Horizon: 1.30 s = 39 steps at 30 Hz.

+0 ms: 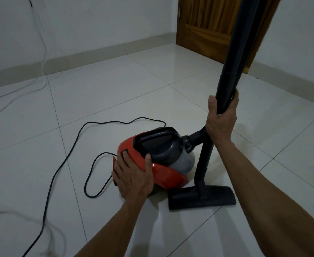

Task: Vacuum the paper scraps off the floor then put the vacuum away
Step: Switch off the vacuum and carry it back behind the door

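A red and grey canister vacuum (163, 169) sits on the white tiled floor (115, 89) in the middle of the head view. My left hand (132, 177) rests flat on its red rear, fingers on the dark buttons. My right hand (221, 119) grips the upright black wand (230, 71) together with the ribbed hose. The wand's lower tube runs down to the black floor nozzle (202, 198), which lies flat on the tiles to the right of the canister. No paper scraps show on the floor.
A black power cord (63, 160) loops over the tiles left of the vacuum. White cables (41, 67) hang down the left wall and trail on the floor. A wooden door (208, 30) stands at the back right.
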Each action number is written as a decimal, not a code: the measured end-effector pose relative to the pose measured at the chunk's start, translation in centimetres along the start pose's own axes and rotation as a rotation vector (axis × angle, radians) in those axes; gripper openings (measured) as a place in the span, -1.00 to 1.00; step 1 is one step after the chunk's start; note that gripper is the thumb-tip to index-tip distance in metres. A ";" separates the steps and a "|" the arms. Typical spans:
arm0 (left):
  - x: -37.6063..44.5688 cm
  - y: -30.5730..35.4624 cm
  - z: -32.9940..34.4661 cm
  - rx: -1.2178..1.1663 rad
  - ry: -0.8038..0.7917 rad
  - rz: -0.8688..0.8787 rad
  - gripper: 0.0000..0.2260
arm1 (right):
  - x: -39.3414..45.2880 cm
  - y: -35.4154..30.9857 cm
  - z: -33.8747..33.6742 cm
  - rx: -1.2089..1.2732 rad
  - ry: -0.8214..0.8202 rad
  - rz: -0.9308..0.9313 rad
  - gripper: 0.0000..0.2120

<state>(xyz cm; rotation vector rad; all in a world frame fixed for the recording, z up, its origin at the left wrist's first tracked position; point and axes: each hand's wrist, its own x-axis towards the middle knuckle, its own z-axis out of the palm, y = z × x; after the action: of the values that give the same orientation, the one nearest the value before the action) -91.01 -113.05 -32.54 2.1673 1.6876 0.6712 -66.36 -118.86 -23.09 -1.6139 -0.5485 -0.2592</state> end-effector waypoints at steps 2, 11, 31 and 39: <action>0.0 0.0 0.0 -0.009 -0.001 -0.002 -0.19 | 0.0 0.0 0.0 0.002 0.001 0.002 -0.29; 3.6 1.8 -2.3 -0.096 0.143 0.497 -0.41 | -0.1 -0.2 -0.2 0.011 -0.005 0.005 -0.30; 9.6 4.3 -2.6 -0.304 -0.107 0.702 -0.59 | 0.0 -0.1 -0.4 -0.004 -0.011 0.004 -0.32; 11.3 4.8 -1.8 -0.441 -0.130 0.595 -0.61 | 1.6 -0.5 0.7 -0.003 -0.018 -0.026 -0.32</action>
<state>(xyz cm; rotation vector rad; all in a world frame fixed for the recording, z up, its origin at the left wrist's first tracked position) -85.87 -103.47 -26.65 2.2993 0.7189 0.9197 -65.38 -117.82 -21.98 -1.6144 -0.5829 -0.2654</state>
